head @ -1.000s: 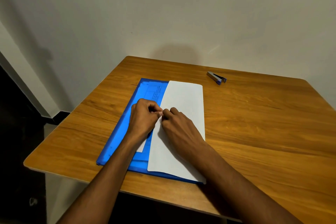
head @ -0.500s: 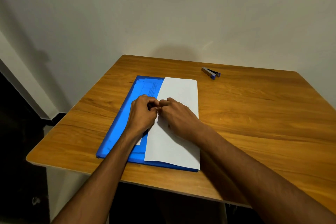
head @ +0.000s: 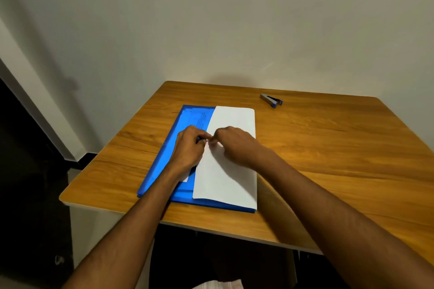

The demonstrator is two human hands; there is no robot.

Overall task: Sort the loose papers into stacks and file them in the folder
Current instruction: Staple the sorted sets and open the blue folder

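— Paper [head: 231, 166] is seen lying on the open blue folder [head: 162, 162], covering its right half, near the front-left of the surface [head: 328, 159]. How is it expected to handle?

— Light, thin and limp, it is judged; it can be creased or slid easily. It is best taken at its left edge, where both hands are already placed.

— How are the fingers set?

— The left hand [head: 187, 150] is curled, its fingers [head: 203, 137] drawn together at the sheet's left edge. The right hand [head: 234, 145] is curled too, its fingertips met against the left ones. Something small seems to be pinched there, perhaps a fastener, but what is clamped cannot be told.

— What else is noted?

— A printed sheet [head: 199, 118] is visible inside the folder, partly covered by the paper. A stapler [head: 271, 100] is left well apart, near the back edge. More white paper is glimpsed below the surface edge, too cropped to identify.

— Is anything in the way?

— Nothing is seen blocking the hands; only the forearms are laid across the folder's front.
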